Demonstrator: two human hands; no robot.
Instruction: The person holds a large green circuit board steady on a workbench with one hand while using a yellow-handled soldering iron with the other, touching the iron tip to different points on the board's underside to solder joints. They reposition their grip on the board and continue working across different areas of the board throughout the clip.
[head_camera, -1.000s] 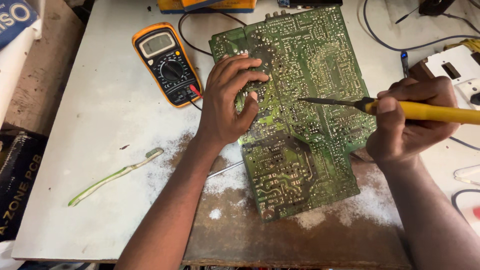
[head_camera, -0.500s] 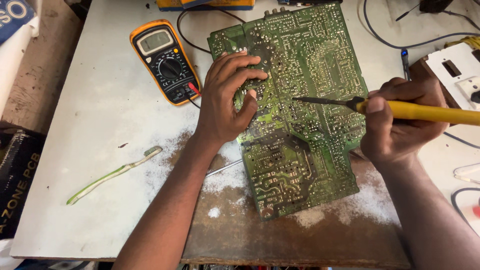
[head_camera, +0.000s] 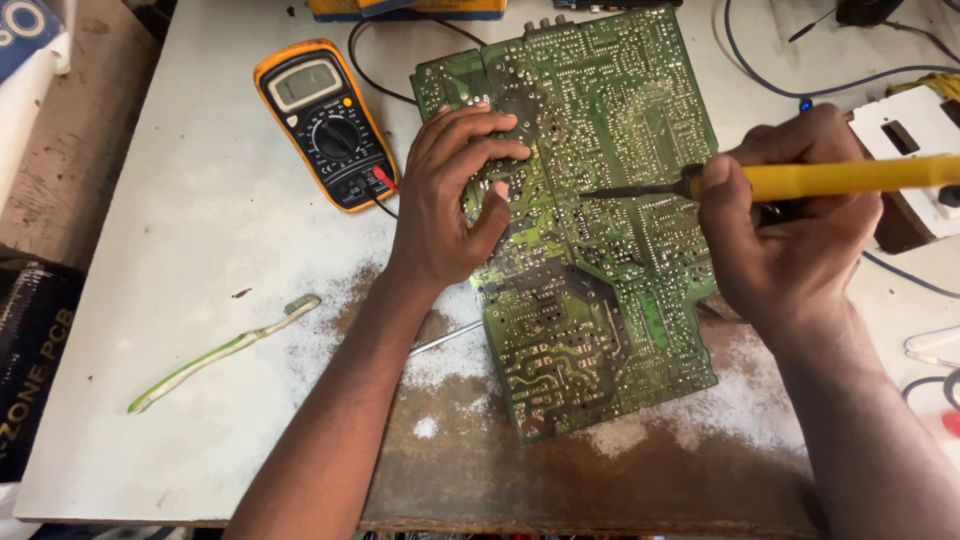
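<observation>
A large green circuit board (head_camera: 610, 300) lies solder side up on the worn white table (head_camera: 190, 250). My left hand (head_camera: 455, 195) presses flat on the board's left part, fingers spread over it. My right hand (head_camera: 790, 235) grips a soldering iron with a yellow handle (head_camera: 850, 178). The iron's dark tip (head_camera: 600, 192) points left and rests on the middle of the board, just right of my left fingers.
An orange-cased multimeter (head_camera: 325, 125) with leads lies left of the board. A green and white toothbrush (head_camera: 220, 352) sits near the left front. A white socket box (head_camera: 915, 140) and blue cables (head_camera: 780, 85) are at the right. Dark packaging (head_camera: 30, 350) stands off the left edge.
The soldering iron's tip has shifted slightly leftward across the board. My left hand stays pressed in the same place.
</observation>
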